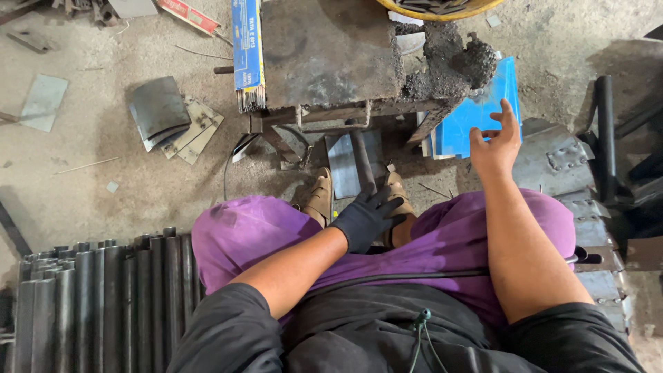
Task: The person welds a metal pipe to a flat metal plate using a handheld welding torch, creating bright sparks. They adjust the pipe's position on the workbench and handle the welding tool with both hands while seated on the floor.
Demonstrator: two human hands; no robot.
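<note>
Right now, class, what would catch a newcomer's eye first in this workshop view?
The purple trousers fill the centre, with the black-gloved left hand reaching down between the knees toward a grey bar on the floor. The bare right hand hangs open before a blue box. Dark steel tubes lie stacked at lower left.
</note>
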